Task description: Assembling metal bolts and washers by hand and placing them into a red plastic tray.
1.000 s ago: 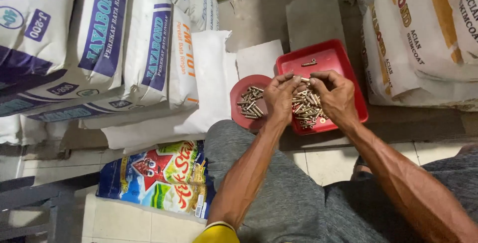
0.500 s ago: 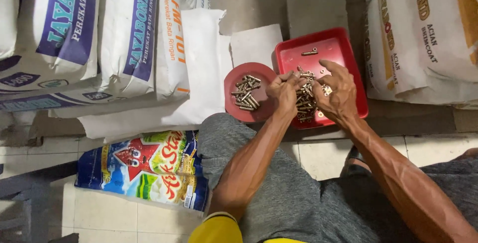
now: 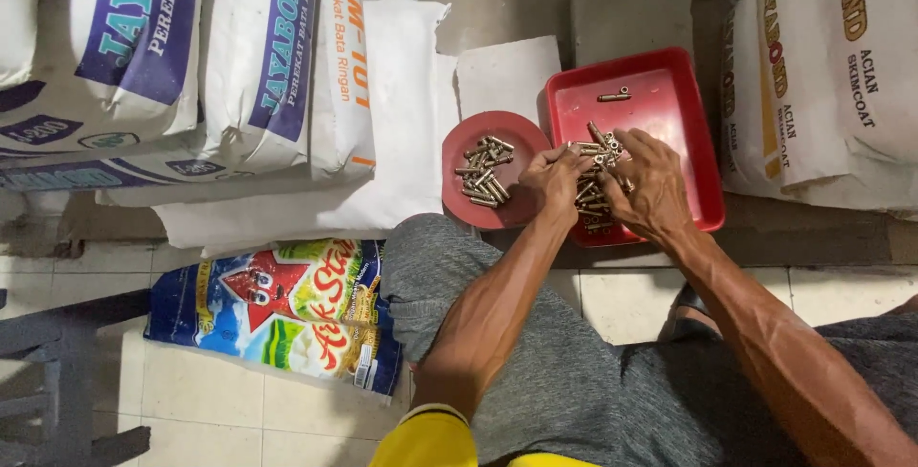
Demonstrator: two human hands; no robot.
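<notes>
Brass pins: small brass-coloured metal pins [image 3: 595, 190] heaped in the red rectangular plastic tray [image 3: 669, 94], under both hands.
Left hand [image 3: 550, 175]: at 9 o'clock of the heap, grip pinching one pin.
Right hand [image 3: 650, 185]: at 3 o'clock, fingers curled onto the heap.
Round red lid [image 3: 512, 132]: at 9 o'clock of the tray, holding more pins.
Change: hands remain on the heap; the view has shifted slightly.
</notes>
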